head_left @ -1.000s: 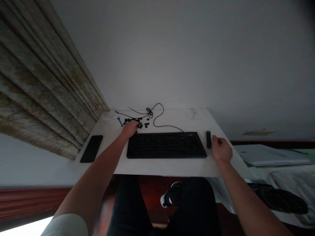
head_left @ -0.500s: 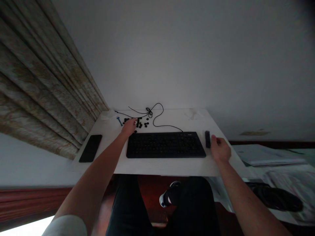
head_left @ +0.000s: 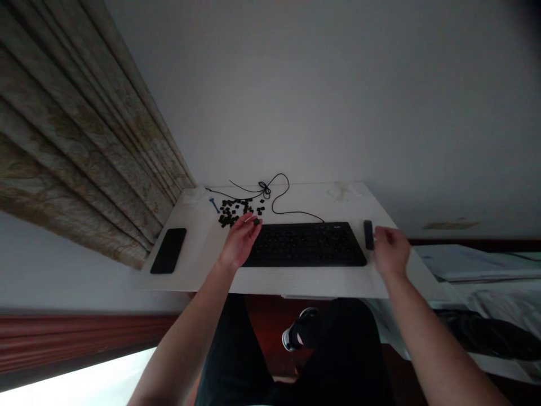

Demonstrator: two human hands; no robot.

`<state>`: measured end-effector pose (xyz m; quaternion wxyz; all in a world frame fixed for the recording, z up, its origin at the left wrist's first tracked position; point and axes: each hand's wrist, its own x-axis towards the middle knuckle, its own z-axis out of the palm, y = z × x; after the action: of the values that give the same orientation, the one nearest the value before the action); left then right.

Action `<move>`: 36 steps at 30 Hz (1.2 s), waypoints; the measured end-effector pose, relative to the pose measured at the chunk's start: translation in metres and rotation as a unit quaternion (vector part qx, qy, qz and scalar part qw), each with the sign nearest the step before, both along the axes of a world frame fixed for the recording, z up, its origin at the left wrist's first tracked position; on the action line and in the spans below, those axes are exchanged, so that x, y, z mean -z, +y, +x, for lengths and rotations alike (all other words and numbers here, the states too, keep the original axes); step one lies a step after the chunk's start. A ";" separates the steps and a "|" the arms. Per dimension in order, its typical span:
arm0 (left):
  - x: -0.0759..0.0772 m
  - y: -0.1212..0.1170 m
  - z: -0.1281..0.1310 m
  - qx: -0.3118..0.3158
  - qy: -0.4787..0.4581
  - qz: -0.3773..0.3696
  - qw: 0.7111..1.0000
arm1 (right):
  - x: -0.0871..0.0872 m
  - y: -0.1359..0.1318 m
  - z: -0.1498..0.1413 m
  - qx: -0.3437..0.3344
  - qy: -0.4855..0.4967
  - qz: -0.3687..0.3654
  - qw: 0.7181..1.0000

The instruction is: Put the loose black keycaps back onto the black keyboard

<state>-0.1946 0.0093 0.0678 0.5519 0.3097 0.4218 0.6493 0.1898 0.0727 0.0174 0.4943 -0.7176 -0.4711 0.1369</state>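
Head view shows my left hand point(head_left: 240, 242) just off the near side of the pile of key caps point(head_left: 236, 212), with thumb and first finger pressed together on a small black key cap point(head_left: 256, 221). The other fingers curl loosely beneath. That pinched cap sits right at the top left corner of the keyboard point(head_left: 306, 245). The pile itself lies on the white desk point(head_left: 270, 285), above the keyboard's left end, with the looped black cable point(head_left: 274, 192) behind it and a small blue tool point(head_left: 214, 205) at its far left.

A pinch this small holds best with both pads square on opposite sides of the cap, so it can't twist or flick out, and with my hand kept clear of the pile so nothing else gets dragged along.

My right hand point(head_left: 391, 252) is open, fingers a little spread, just beside a small black bar point(head_left: 368, 234) and holding nothing I can see. The black phone point(head_left: 168, 251) lies flat at the desk's left end.

Compared with the earlier frame, my left hand has moved off the pile toward the keyboard, so the pile now shows almost whole. The desk also sits slightly further right in view.
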 end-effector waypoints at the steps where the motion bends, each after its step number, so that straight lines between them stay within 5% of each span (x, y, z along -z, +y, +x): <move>1: 0.000 -0.006 0.004 0.005 0.013 0.001 1.000 | -0.008 -0.006 -0.018 -0.025 0.029 0.009 0.999; 4: 0.002 -0.020 0.018 0.018 0.033 0.008 0.999 | -0.034 -0.029 -0.081 -0.173 0.129 -0.009 0.976; 7: 0.004 -0.032 0.033 0.022 0.021 0.003 1.000 | -0.054 -0.055 -0.138 -0.326 0.191 -0.059 0.924; 10: 0.004 -0.042 0.047 0.021 -0.008 -0.005 1.000 | -0.059 -0.076 -0.175 -0.393 0.235 -0.093 0.884; 20: 0.020 -0.060 0.073 -0.029 0.082 -0.007 0.996 | -0.028 -0.114 -0.193 -0.340 0.298 -0.050 0.891; 28: 0.022 -0.061 0.081 0.055 0.156 -0.012 0.986 | -0.018 -0.127 -0.178 -0.276 0.347 -0.060 0.894; 36: 0.029 -0.064 0.091 0.070 0.178 -0.010 0.982 | -0.017 -0.126 -0.164 -0.249 0.352 -0.079 0.899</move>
<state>-0.1039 -0.0544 0.0383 0.5156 0.4431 0.4971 0.5392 0.0262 -0.0531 0.0346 0.5197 -0.5183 -0.4170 0.5361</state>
